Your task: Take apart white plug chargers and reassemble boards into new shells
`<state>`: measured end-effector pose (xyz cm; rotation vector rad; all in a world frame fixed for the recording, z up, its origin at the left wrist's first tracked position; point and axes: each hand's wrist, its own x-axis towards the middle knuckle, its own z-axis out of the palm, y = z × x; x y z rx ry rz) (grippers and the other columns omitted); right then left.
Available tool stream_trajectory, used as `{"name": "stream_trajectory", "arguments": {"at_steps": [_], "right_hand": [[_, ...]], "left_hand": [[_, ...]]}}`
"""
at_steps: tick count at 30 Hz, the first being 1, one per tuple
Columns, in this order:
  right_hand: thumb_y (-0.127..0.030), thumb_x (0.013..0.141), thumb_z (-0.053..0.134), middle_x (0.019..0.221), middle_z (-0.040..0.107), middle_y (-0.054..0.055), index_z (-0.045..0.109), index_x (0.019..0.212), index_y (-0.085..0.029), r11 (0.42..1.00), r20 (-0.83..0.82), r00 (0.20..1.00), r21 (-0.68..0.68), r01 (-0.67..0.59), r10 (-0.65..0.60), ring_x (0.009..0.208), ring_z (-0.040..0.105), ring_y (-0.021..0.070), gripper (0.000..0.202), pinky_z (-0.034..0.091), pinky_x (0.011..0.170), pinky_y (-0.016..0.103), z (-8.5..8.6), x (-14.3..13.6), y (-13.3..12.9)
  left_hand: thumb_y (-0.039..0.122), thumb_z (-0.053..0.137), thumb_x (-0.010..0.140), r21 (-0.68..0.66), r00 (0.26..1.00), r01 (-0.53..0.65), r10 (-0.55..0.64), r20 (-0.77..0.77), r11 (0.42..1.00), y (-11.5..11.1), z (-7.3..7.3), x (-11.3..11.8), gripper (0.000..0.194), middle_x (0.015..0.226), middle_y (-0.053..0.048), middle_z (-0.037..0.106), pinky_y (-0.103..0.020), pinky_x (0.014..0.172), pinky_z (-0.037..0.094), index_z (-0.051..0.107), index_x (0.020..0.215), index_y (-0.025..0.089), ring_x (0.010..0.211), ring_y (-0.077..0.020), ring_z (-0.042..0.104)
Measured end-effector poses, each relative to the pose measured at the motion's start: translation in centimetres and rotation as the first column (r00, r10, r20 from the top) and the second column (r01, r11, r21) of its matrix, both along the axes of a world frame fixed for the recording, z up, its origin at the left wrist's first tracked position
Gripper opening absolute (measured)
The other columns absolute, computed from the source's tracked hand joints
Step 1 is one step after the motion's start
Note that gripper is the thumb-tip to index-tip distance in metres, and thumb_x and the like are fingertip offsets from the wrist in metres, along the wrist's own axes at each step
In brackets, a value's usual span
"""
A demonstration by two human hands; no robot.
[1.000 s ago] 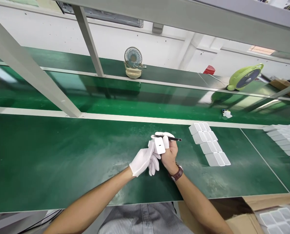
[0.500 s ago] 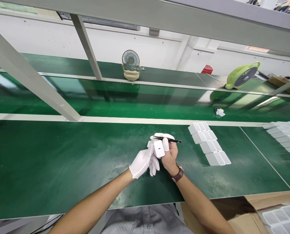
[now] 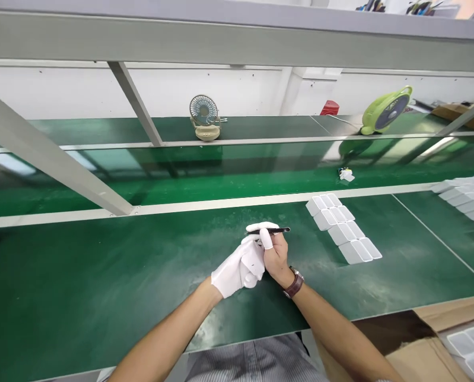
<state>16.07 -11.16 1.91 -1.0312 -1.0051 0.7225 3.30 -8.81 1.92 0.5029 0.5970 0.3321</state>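
My left hand (image 3: 232, 271), in a white glove, is closed around a small white charger housing (image 3: 253, 260) with a small dark slot in its face. The glove's fingers hide part of the housing. Close beside it, my right hand (image 3: 275, 249) wears white finger covers and grips slim black tweezers (image 3: 278, 230), held nearly level above the housing. The tweezers' tips are too small to make out clearly. Both hands are together over the green worktop (image 3: 141, 276).
Rows of white housings (image 3: 346, 228) stand to the right, with more white housings (image 3: 470, 199) farther right. A small white part (image 3: 345, 174) lies on the green strip behind. Beyond are a beige fan (image 3: 205, 116) and a green fan (image 3: 386, 110). A cardboard box (image 3: 415, 355) sits below the edge.
My left hand has turned the charger housing, so its slotted face now tilts down and toward me. The tweezers remain in my right hand. The camera view has shifted and levelled.
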Motion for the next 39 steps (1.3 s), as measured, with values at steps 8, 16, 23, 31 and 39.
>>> {"name": "stream_trajectory", "arguments": {"at_steps": [8,16,23,31,39], "right_hand": [[-0.038,0.104,0.046,0.115,0.073,0.008,0.072,0.109,-0.023,0.971,0.033,0.970,0.031,0.239,-0.240,0.107,0.070,0.0239,0.031,0.053,0.101,0.048,1.0,0.9,1.2],[-0.035,0.103,0.048,0.122,0.071,0.007,0.073,0.109,-0.026,0.988,0.066,0.986,0.037,0.150,-0.153,0.117,0.065,0.0247,0.028,0.051,0.105,0.049,0.4,0.2,0.7],[-0.034,0.103,0.050,0.123,0.070,0.007,0.072,0.110,-0.026,0.991,0.047,0.991,0.051,0.123,-0.126,0.117,0.066,0.0245,0.025,0.054,0.102,0.047,0.6,0.3,0.6],[-0.035,0.103,0.048,0.123,0.069,0.006,0.073,0.111,-0.027,0.993,0.083,0.990,0.033,0.113,-0.116,0.120,0.063,0.0254,0.027,0.052,0.105,0.050,0.5,0.3,0.6],[-0.034,0.104,0.047,0.124,0.069,0.006,0.074,0.109,-0.027,0.993,0.089,0.989,0.040,0.112,-0.115,0.119,0.064,0.0245,0.028,0.052,0.105,0.048,0.8,0.3,0.4]], "left_hand": [[0.035,0.066,0.083,-0.246,0.912,-0.255,0.317,0.259,0.935,0.4,2.7,-0.8,0.039,0.087,-0.009,0.067,-0.022,0.056,0.044,0.066,0.113,0.010,0.062,-0.0101,0.053],[0.051,0.049,0.098,-0.372,0.800,-0.485,0.573,0.176,0.791,1.2,2.8,-0.7,0.044,0.066,0.000,0.056,-0.017,0.049,0.042,0.067,0.096,0.012,0.052,-0.0062,0.046],[0.051,0.045,0.100,-0.377,0.773,-0.516,0.607,0.181,0.769,1.2,2.7,-0.4,0.044,0.072,-0.002,0.058,-0.017,0.053,0.046,0.067,0.092,0.013,0.058,-0.0068,0.050],[0.047,0.049,0.100,-0.327,0.751,-0.589,0.650,0.113,0.739,1.2,2.7,-0.2,0.037,0.079,-0.003,0.061,-0.017,0.056,0.049,0.069,0.090,0.018,0.063,-0.0081,0.054],[0.051,0.051,0.098,-0.306,0.766,-0.586,0.636,0.093,0.750,1.4,2.4,-0.2,0.037,0.075,-0.002,0.061,-0.017,0.058,0.048,0.068,0.090,0.019,0.063,-0.0080,0.055]]}}
